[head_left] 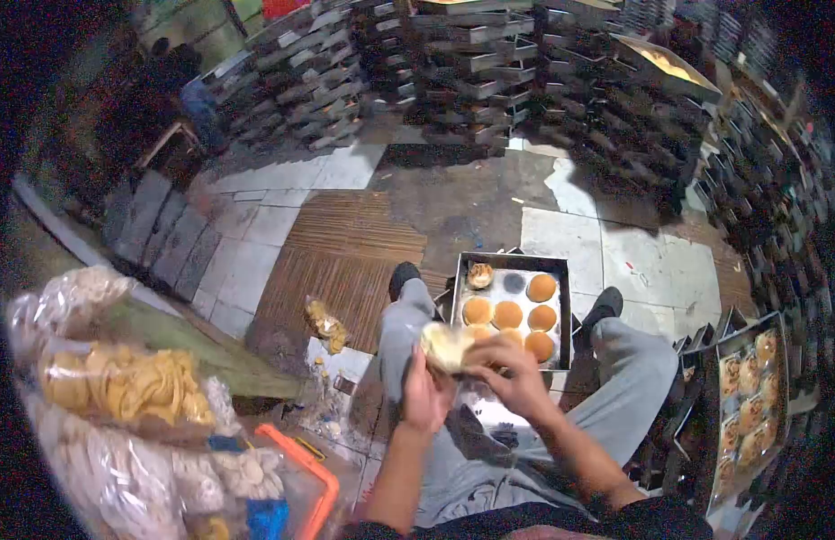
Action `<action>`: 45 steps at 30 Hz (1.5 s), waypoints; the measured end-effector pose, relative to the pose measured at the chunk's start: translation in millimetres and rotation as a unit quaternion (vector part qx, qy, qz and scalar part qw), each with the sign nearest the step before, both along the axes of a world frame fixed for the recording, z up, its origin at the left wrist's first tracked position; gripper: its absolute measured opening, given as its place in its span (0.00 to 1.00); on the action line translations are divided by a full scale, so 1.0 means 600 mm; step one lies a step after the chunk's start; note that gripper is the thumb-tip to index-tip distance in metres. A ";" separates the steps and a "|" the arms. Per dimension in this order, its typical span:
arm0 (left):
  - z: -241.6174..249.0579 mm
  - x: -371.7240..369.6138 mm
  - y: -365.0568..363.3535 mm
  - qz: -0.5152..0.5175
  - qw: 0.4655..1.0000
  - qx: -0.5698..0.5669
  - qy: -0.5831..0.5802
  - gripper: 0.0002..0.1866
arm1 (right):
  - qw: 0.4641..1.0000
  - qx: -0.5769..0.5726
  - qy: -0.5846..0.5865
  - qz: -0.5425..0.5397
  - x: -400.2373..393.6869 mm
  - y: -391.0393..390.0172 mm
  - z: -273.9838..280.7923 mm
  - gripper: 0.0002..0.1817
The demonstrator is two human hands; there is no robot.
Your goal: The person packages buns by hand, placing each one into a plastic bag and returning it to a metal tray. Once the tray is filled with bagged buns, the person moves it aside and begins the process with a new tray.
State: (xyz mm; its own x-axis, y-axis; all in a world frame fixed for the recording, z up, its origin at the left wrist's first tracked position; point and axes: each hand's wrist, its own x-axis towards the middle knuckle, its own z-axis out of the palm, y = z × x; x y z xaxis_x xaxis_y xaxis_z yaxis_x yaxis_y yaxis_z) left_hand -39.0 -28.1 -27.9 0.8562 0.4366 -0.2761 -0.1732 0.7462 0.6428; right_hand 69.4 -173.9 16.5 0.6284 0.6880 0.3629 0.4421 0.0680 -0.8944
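Observation:
My left hand (424,396) holds a bun (445,347) whose upturned face is pale and creamy, in front of the tray's near left side. At the bun's right edge, the bent fingers of my right hand (512,373) are closed together; their tips are partly hidden. Between my legs stands a metal tray (565,310) with several smooth golden buns (541,288) in it. A bun with a pale, brown-streaked top (480,275) sits in its far left corner. My forearms and hands cover part of the tray's near side.
On my left are clear bags of yellow filling (129,382) and an orange handle or frame (318,472). A smaller bag (325,324) lies on the floor. Right of my leg is a tray of topped buns (750,409). Tall stacks of dark trays (476,81) line the back.

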 end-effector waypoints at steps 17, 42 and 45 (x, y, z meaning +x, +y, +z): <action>0.082 -0.097 0.052 0.142 0.878 0.439 0.129 0.02 | 0.989 0.020 0.139 -0.042 -0.010 0.021 -0.020 0.08; 0.102 -0.048 0.107 0.178 0.703 0.649 0.232 0.11 | 0.930 -0.050 0.363 0.013 0.047 0.151 -0.075 0.08; 0.135 -0.096 0.080 0.163 0.642 0.696 0.276 0.11 | 0.884 0.020 0.462 0.075 0.025 0.115 -0.122 0.08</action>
